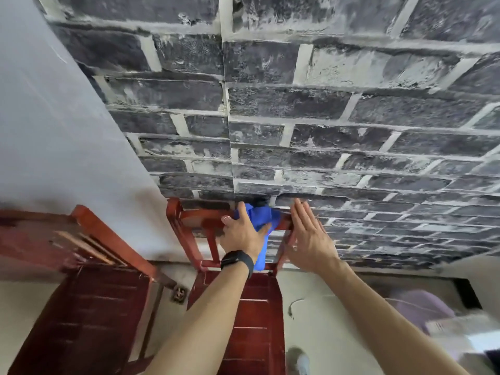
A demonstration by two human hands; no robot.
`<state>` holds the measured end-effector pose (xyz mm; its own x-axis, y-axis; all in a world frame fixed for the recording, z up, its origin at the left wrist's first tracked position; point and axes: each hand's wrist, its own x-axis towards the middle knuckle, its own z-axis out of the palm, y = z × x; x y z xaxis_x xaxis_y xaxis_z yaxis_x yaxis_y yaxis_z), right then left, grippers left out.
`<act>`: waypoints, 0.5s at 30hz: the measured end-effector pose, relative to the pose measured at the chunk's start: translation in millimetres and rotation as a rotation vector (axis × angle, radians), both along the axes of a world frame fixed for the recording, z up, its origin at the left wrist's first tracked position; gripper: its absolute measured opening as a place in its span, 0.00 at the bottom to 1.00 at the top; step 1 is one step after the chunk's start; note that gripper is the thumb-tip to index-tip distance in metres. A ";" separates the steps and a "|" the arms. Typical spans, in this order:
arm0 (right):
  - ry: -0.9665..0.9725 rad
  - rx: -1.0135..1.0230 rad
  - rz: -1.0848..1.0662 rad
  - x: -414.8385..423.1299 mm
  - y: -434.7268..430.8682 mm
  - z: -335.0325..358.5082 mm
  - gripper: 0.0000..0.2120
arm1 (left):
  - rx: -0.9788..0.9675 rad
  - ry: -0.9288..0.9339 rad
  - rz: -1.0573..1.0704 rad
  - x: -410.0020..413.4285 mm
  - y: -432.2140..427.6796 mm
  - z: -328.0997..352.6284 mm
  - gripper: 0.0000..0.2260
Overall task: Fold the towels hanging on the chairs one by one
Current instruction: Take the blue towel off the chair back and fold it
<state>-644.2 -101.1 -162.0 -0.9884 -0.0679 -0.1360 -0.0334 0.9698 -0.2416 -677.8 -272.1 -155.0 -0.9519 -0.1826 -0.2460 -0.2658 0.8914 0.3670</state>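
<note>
Gripping the blue towel (261, 216), your left hand (240, 234) has its fingers curled over the bunched cloth where it drapes across the top rail of the middle chair (189, 220), at about 12 o'clock from your wrists. A tail of the cloth hangs down behind your wrist and its black watch band (237, 259) (how far it hangs behind the chair back is hidden by your arm).

Start from the left: the other red chair (81, 307) at 9 o'clock shows no towel on the part you can see, so leave it alone for now. At the centre, lift the cloth straight up off the rail rather than dragging it toward you; a sideways pull looks likely to snag it on the corner post or tip the chair toward the brick wall (351, 117) close behind it.

Your right hand (308, 236), just to the right at 1 o'clock, is flat and open, fingers together, holding nothing, its fingertips near the rail's right end. Bring it in to pinch the loose edge of the cloth beside your left hand, then draw the two hands apart so the towel hangs flat before you make the first fold. The seat below looks like a fair surface to fold on.
</note>
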 end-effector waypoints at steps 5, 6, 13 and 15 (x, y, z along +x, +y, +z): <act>-0.058 -0.024 -0.060 -0.8 -6.6 13.7 0.45 | -0.216 0.175 -0.205 -0.5 -11.0 -3.0 0.26; -0.084 -0.015 -0.060 -0.7 -5.4 15.6 0.46 | -0.152 0.182 -0.200 -3.3 -14.9 1.0 0.23; -0.190 0.057 -0.039 0.1 -8.9 48.8 0.45 | 0.970 0.174 0.208 -5.9 -63.6 133.5 0.08; -0.233 0.071 -0.056 0.4 -13.8 58.6 0.45 | 1.052 0.202 0.116 12.3 -80.9 175.8 0.10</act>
<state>-643.8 -114.9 -103.4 -0.9317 0.0040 -0.3632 0.0694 0.9835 -0.1673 -665.5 -353.0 20.8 -0.9830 -0.0627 -0.1725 -0.1770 0.0764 0.9812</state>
